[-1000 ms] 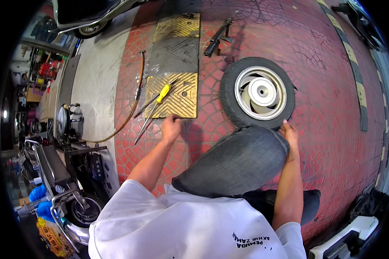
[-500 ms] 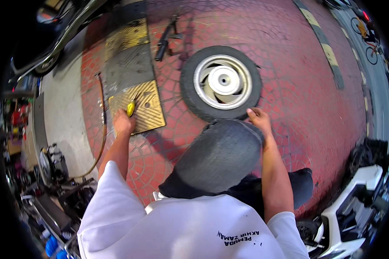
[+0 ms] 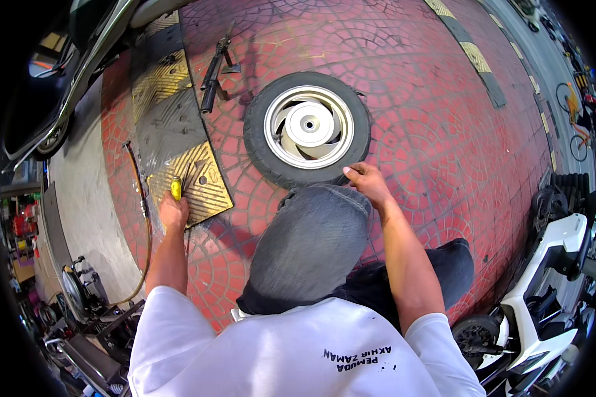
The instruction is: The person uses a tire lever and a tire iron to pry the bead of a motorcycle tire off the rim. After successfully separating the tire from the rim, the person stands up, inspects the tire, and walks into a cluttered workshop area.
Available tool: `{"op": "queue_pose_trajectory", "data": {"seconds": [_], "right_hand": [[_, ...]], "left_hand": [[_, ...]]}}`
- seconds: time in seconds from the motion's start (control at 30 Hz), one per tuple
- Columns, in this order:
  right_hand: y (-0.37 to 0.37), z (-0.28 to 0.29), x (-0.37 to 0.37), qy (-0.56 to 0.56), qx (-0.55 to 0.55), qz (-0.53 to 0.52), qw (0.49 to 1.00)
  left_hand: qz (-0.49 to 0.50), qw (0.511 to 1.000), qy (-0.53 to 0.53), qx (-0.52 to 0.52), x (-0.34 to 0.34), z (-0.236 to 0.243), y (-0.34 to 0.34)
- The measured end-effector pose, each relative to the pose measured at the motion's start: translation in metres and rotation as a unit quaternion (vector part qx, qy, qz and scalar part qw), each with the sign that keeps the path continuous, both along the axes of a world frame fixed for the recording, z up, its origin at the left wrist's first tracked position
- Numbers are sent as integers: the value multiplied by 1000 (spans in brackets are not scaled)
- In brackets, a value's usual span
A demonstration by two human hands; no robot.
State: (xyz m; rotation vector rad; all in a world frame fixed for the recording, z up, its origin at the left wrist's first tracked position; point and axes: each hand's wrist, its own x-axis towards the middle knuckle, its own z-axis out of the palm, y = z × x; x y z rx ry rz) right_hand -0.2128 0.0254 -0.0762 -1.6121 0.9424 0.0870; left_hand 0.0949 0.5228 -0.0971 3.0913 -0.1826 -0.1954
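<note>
A scooter-type wheel (image 3: 309,124) with a black tyre (image 3: 261,149) and silver rim lies flat on the paving in front of my bent knee. My right hand (image 3: 369,185) is at the tyre's near right edge, thumb over the sidewall and fingers curled at its side. My left hand (image 3: 173,213) is closed around a yellow-handled tool (image 3: 176,189), its handle standing up from the fist. Thin dark shafts show beside the handle, over the black-and-yellow ramp plate (image 3: 208,188); their tips are too small to make out.
A black metal stand-like tool (image 3: 213,78) lies beyond the wheel to the left. An orange-brown air hose (image 3: 148,245) runs along my left. A parked motorbike (image 3: 66,99) stands far left, a white one (image 3: 543,291) at the right. A striped kerb (image 3: 473,56) edges the road.
The view has shifted, so the wheel and plate appear farther left. My left hand has turned the yellow-handled tool more upright. My right hand remains at the tyre's edge.
</note>
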Motion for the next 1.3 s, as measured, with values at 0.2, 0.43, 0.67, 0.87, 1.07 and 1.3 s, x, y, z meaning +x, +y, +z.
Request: {"op": "queue_pose_trajectory", "data": {"seconds": [0.2, 0.43, 0.67, 0.87, 1.07, 1.3], "right_hand": [[0, 76, 38, -52, 157, -52, 985], [-24, 192, 46, -189, 155, -31, 969], [-59, 200, -12, -233, 134, -79, 960], [-60, 189, -11, -230, 58, -137, 962], [-61, 163, 12, -188, 10, -140, 972], [-63, 152, 31, -192, -2, -112, 975]], "left_hand": [[-160, 969, 89, -164, -24, 88, -127], [-509, 816, 147, -230, -78, 190, -349], [-614, 724, 10, -315, -94, 208, -425], [-153, 799, 210, -542, -35, 211, -380], [16, 594, 327, -735, -19, 215, -297], [-46, 618, 261, -740, -40, 260, -223]]}}
